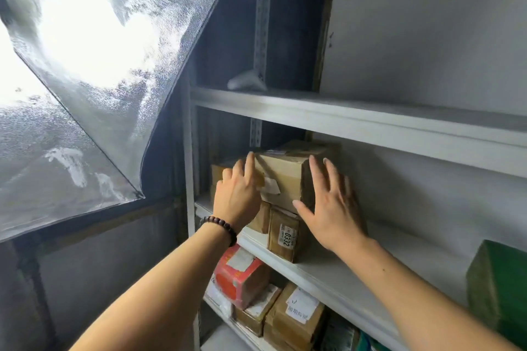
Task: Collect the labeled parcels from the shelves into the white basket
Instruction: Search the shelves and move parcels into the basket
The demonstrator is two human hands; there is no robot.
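A large brown cardboard parcel [288, 177] with a white label sits on top of smaller boxes on the middle shelf [328, 268]. My left hand [238, 194] lies against its left front face, fingers spread. My right hand [330, 205] is flat on its right side, fingers apart. Neither hand has closed around the box. Below it stands a small brown parcel [285, 234] labeled 0332. Another small brown box [218, 172] is partly hidden behind my left hand. The white basket is not in view.
On the lower shelf lie a red and white parcel [239, 273] and brown labeled boxes [296, 313]. A green box [499, 293] stands at the right of the middle shelf. A white packet [246, 81] rests on the upper shelf. A frosted window panel [85, 65] is at left.
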